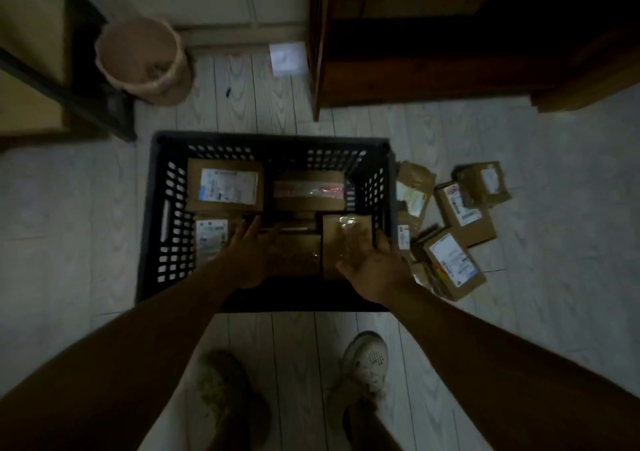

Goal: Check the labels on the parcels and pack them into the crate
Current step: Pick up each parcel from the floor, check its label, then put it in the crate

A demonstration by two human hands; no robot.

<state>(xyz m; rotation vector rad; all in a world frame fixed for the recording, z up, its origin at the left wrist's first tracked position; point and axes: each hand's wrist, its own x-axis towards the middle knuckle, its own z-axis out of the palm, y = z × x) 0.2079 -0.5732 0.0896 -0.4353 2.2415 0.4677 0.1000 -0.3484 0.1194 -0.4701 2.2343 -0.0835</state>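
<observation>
Parcel [347,239] in crate [162,208], under right grip [372,263].

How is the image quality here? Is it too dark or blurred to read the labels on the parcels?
Head view: dim and underexposed, with both forearms nearly black; soft blur leaves the white label on the brown cardboard parcel in the black plastic crate unreadable; glare glints on the clear-taped parcel at the right hand; wide-angle distortion bends the floorboards and the dark wooden cabinet at the edges.
</observation>
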